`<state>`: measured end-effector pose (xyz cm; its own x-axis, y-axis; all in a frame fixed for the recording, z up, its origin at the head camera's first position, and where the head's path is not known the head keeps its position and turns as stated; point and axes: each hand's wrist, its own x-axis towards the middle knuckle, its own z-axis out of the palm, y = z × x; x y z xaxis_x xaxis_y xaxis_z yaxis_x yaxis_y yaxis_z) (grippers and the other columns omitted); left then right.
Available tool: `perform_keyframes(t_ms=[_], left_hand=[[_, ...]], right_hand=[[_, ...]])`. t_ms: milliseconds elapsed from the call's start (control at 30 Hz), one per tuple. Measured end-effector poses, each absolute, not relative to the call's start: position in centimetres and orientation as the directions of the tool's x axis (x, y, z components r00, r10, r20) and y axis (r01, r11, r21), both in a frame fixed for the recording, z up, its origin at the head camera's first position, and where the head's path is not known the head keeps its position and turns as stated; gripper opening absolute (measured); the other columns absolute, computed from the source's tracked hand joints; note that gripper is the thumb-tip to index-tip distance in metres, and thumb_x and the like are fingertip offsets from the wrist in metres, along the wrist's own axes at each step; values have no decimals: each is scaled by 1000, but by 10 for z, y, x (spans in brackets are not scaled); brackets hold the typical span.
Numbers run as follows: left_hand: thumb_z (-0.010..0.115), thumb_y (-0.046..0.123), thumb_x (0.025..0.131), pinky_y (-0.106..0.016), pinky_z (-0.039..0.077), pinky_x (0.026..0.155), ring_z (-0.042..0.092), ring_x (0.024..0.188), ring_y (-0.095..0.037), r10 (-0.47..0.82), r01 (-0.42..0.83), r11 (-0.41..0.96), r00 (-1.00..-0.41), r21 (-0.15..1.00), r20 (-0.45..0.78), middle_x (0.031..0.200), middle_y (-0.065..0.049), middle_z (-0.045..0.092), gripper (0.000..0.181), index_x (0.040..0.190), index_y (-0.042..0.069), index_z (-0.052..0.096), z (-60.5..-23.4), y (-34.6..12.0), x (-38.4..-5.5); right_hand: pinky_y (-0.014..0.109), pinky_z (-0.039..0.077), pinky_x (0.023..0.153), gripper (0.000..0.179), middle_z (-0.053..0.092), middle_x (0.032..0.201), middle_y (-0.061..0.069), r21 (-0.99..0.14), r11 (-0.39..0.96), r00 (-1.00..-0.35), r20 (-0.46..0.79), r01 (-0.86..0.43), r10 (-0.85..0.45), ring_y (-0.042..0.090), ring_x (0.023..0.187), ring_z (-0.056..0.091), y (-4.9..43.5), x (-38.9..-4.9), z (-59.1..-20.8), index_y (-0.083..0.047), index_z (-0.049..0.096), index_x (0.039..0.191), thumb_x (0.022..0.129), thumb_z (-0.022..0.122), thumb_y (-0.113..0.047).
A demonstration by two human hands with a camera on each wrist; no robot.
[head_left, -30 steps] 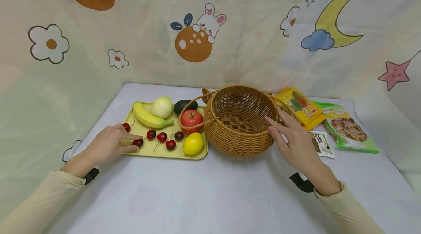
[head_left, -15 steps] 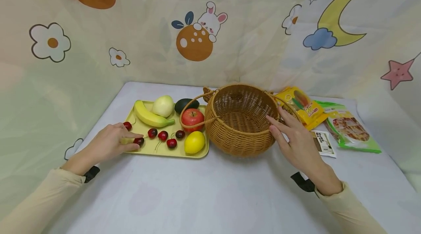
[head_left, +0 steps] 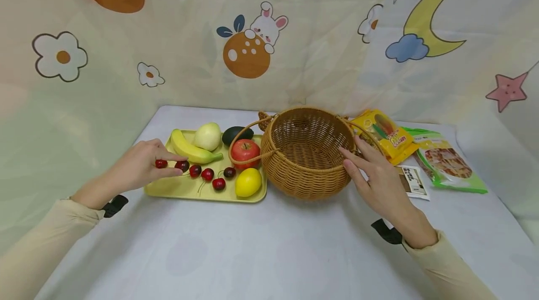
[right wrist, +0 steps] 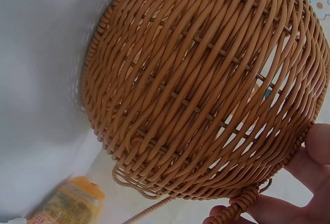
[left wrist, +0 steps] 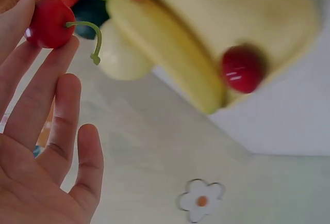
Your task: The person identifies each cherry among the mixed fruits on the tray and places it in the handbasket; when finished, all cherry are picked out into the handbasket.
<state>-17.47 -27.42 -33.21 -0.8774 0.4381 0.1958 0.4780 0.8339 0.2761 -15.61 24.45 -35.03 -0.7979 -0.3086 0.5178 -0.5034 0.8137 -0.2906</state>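
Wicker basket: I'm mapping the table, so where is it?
In the head view, the wicker basket stands right of centre, between the yellow tray and yellow packet, right hand at its rim.

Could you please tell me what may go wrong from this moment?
The small cherry might slip: only fingertips of the left hand pinch it. The handle of the basket reaches over the tray by the apple, so it could snag fruit lifted there. Other cherries lie loose on the tray, so a bump might roll them.

No readable text; lettering on yellow packet unclear.
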Motion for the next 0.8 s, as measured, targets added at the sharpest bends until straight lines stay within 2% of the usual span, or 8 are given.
perform_keyframes(t_ms=[233, 600, 700, 800], left_hand=[[89, 32, 80, -26, 40, 60, 45, 70, -12, 497, 537, 796, -843, 278, 205, 79, 3, 64, 38, 117, 27, 80, -296, -236, -192], [84, 37, 85, -30, 41, 65, 48, 73, -14, 638, 671, 677, -740, 302, 214, 89, 2, 69, 38, 122, 28, 78, -260, -171, -220], [84, 38, 85, -31, 39, 66, 46, 72, -15, 667, 693, 654, -717, 302, 201, 85, 1, 67, 37, 121, 30, 78, -250, -154, -225], [84, 39, 85, -31, 35, 64, 43, 67, -17, 686, 705, 641, -703, 302, 185, 75, 1, 60, 35, 119, 32, 78, -240, -132, -231]], right_hand=[[68, 45, 104, 37, 46, 157, 24, -278, 814, -792, 521, -510, -318, 46, 142, 47, 244, -155, -350, -14, 65, 140, 105, 60, -26], [67, 45, 105, 37, 46, 156, 25, -264, 819, -788, 525, -510, -322, 46, 141, 48, 244, -154, -355, -14, 65, 140, 104, 61, -25], [66, 45, 105, 37, 47, 156, 25, -258, 813, -776, 540, -522, -327, 46, 142, 48, 244, -155, -355, -13, 66, 139, 104, 61, -24], [67, 45, 105, 37, 46, 156, 26, -252, 811, -768, 549, -529, -330, 45, 142, 47, 244, -155, -354, -12, 66, 139, 104, 60, -24]])
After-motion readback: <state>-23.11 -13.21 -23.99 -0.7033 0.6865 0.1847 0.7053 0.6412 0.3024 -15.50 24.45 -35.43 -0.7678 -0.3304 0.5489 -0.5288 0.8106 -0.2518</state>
